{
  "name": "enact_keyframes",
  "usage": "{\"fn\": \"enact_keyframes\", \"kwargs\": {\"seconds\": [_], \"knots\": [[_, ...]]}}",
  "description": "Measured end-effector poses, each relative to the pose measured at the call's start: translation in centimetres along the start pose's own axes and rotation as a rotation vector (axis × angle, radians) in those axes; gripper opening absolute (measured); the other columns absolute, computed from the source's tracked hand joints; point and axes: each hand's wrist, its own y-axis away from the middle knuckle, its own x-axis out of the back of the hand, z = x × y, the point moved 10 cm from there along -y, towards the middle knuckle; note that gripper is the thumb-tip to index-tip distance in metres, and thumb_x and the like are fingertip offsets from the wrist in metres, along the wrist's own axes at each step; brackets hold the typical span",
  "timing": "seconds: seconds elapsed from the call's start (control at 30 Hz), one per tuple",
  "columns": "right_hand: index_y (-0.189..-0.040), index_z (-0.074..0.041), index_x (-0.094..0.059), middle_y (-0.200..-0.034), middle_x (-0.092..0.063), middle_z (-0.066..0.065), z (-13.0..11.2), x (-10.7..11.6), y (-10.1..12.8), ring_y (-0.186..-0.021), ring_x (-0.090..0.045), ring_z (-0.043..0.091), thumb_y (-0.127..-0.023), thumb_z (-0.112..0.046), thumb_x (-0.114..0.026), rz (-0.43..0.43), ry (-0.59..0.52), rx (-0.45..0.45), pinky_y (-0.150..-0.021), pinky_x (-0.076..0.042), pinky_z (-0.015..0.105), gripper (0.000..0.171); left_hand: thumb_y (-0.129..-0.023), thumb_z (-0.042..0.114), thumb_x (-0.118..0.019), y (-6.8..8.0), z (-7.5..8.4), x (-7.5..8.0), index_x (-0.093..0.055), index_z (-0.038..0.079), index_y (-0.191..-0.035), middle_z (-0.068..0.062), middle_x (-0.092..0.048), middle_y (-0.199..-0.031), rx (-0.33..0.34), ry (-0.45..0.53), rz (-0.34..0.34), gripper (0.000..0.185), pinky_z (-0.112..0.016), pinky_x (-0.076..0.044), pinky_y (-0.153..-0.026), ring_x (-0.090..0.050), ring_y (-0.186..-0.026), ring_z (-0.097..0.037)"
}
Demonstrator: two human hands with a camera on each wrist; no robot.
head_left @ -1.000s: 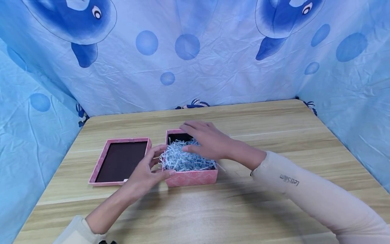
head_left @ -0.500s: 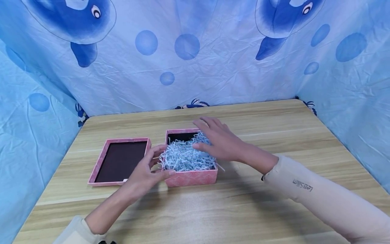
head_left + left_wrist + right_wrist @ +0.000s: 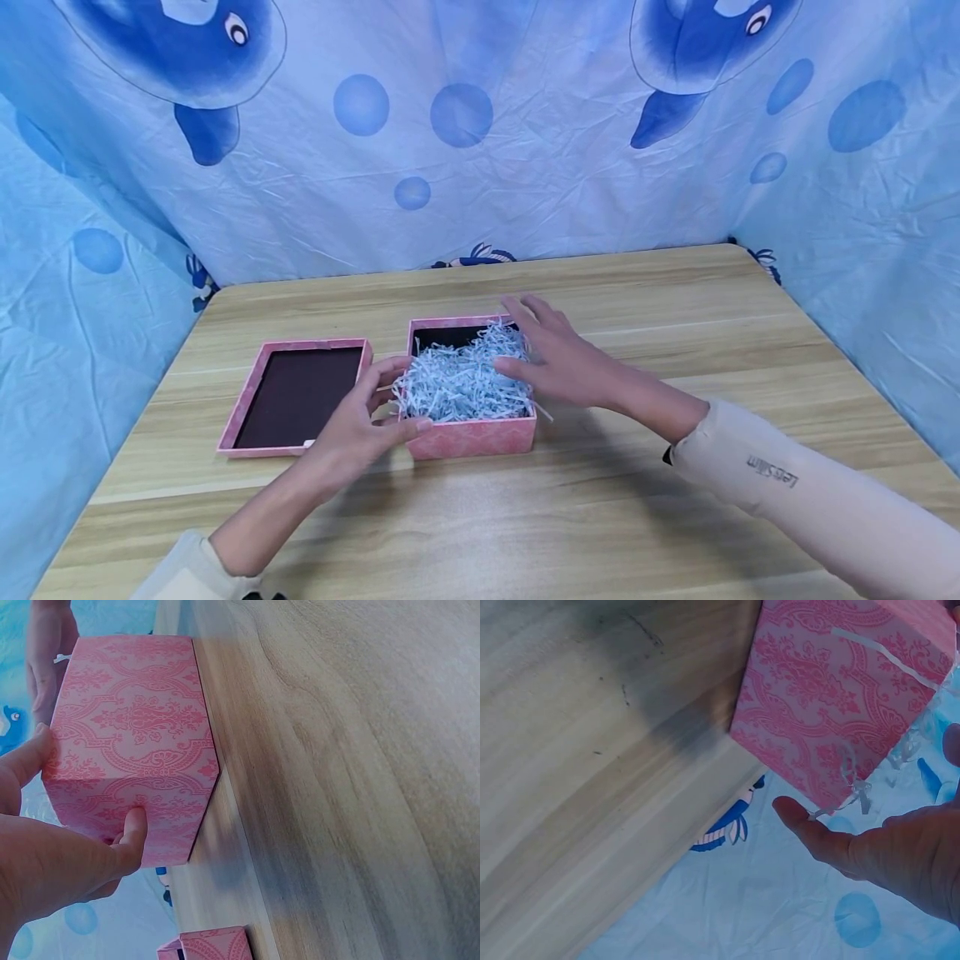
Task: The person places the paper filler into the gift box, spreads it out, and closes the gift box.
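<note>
A pink patterned box [image 3: 471, 439] stands lidless on the table, its dark inside partly filled with pale blue shredded paper [image 3: 453, 385]. My left hand [image 3: 358, 425] holds the box's near left corner, thumb at the front rim and fingers against the left side; the left wrist view shows this hand [image 3: 64, 859] on the patterned walls [image 3: 139, 712]. Over the right rim, my right hand [image 3: 564, 358] is spread at the shredded paper, fingers fairly straight. In the right wrist view, that hand [image 3: 904, 859] is beside the box's top edge, where loose paper strands [image 3: 859, 796] hang out.
Left of the box lies its pink lid [image 3: 300, 396], inner side up, with a small white piece [image 3: 309, 443] at its near edge. Small paper bits [image 3: 646, 631] are scattered on the wooden table [image 3: 675, 325]. A blue printed curtain [image 3: 570, 192] surrounds the table.
My right hand has slid rightward across the box, from the middle of the shredded paper to the right rim, uncovering more of it. The left hand and the box have stayed put.
</note>
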Motion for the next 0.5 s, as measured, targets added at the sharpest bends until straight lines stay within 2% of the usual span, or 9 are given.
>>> {"fn": "enact_keyframes", "kwargs": {"seconds": [0.23, 0.4, 0.5], "knots": [[-0.155, -0.030, 0.001, -0.160, -0.002, 0.010, 0.9, -0.9, 0.6, -0.145, -0.012, 0.032, -0.093, -0.059, -0.049, -0.032, -0.049, -0.032, -0.108, -0.027, 0.061, 0.085, -0.079, 0.030, -0.080, 0.0, 0.0, 0.0, -0.033, 0.021, -0.146, -0.004, -0.040, -0.142, 0.004, 0.000, 0.000, 0.082, -0.048, -0.040, -0.105, -0.043, -0.130, -0.030], [-0.154, -0.032, 0.004, -0.161, 0.001, 0.003, 0.8, -1.5, 1.1, -0.147, -0.005, 0.026, -0.094, -0.055, -0.051, -0.032, -0.091, -0.023, -0.111, -0.023, 0.059, 0.084, -0.079, 0.030, -0.080, -0.1, 0.0, 0.1, -0.034, 0.023, -0.145, -0.005, -0.039, -0.141, 0.002, -0.011, 0.004, 0.081, -0.048, -0.040, -0.105, -0.042, -0.131, -0.031], [-0.153, -0.033, 0.006, -0.161, 0.000, 0.001, 0.6, -1.6, 1.3, -0.147, -0.005, 0.023, -0.095, -0.053, -0.051, -0.024, -0.118, -0.021, -0.112, -0.022, 0.057, 0.084, -0.079, 0.029, -0.080, -0.1, 0.1, 0.1, -0.034, 0.022, -0.145, -0.005, -0.039, -0.141, 0.000, -0.009, 0.001, 0.081, -0.048, -0.040, -0.105, -0.042, -0.131, -0.031]]}}
